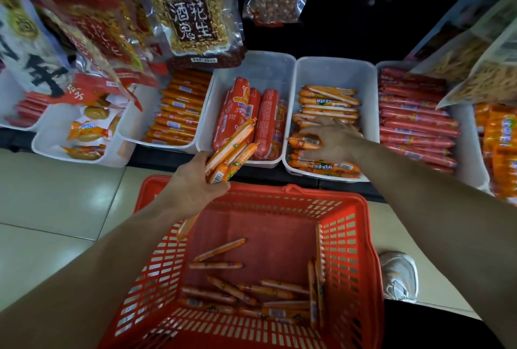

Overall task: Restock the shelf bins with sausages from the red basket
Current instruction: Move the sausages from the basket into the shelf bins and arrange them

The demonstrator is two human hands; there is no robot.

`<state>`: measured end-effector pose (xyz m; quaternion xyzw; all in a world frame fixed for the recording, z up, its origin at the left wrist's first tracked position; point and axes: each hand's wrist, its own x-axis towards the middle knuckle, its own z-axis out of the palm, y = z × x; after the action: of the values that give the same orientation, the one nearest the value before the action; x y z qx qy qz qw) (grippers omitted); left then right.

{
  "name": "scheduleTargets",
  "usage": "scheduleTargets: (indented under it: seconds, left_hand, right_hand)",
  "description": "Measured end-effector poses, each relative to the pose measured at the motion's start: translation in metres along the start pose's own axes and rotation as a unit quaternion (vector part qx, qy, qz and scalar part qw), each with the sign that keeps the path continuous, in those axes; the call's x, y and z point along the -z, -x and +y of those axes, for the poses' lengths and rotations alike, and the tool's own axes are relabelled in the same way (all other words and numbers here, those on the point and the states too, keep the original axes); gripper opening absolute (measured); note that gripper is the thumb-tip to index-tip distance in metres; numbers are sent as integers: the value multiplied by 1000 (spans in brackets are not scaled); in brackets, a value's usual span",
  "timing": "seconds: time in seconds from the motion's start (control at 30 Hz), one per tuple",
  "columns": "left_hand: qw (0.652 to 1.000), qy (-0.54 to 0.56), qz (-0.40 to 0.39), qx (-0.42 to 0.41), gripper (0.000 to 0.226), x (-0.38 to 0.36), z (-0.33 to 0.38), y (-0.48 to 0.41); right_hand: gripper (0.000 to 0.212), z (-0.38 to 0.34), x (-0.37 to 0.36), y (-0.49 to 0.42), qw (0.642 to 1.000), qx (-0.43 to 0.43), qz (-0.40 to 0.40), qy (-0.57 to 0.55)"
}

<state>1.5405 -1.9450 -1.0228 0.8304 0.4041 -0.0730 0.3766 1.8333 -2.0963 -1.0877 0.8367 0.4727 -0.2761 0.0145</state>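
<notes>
Left grip [195, 183] clutches about four orange sausages [232, 150] over the red basket [363, 250] at 6 o'clock, which has roughly twelve loose sausages [223, 288] inside. Right grip [333, 139] lies flat-fingered on the stack [330, 109] in the white bin [335, 69] at 1 o'clock.

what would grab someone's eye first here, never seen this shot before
The red basket fills the foreground, with loose orange sausages scattered on its floor. Just above its far rim the left hand grips a bundle of sausages, while the right hand lies spread over the stack in a white bin on the shelf. Peanut packets hang overhead at upper left.
</notes>
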Motion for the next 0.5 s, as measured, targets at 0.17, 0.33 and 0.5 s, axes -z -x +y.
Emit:
scheduleTargets:
  seconds: [0.17, 0.33, 0.5]
  left_hand:
    - [1000, -1, 7, -3, 53, -3, 3, 2]
    - [1000, -6, 10, -16, 52, 0, 11, 3]
    - [998, -28, 26, -40, 49, 4, 34, -2]
  right_hand:
    - [51, 6, -7, 5, 998, 35, 1, 56]
    - [53, 28, -6, 21, 999, 9, 15, -41]
    - [90, 39, 8, 40, 1000, -8, -4, -20]
